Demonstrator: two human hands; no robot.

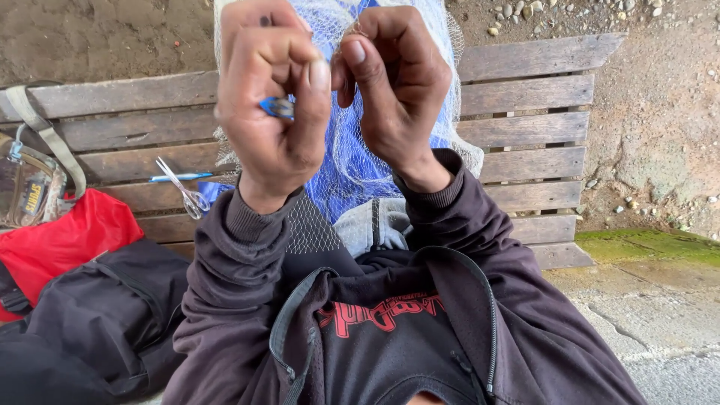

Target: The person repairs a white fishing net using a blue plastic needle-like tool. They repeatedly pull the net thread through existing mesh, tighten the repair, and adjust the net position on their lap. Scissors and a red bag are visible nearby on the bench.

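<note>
Slatted wooden bench (540, 97): scissors (184, 191), red bag (60, 240), black bag (97, 322)

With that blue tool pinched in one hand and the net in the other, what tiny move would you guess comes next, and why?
Probably a short push of the blue tool toward the strand pinched by the right hand. The left hand holds the tool's tip pointing at that pinch, and the white net hangs bunched between both hands, so the strand seems held ready. The scissors lie untouched on the wooden bench.

Person wearing a dark purple-brown zip jacket (225, 300) with ribbed cuffs (251, 217), over a black shirt (382, 337) printed in red.
</note>
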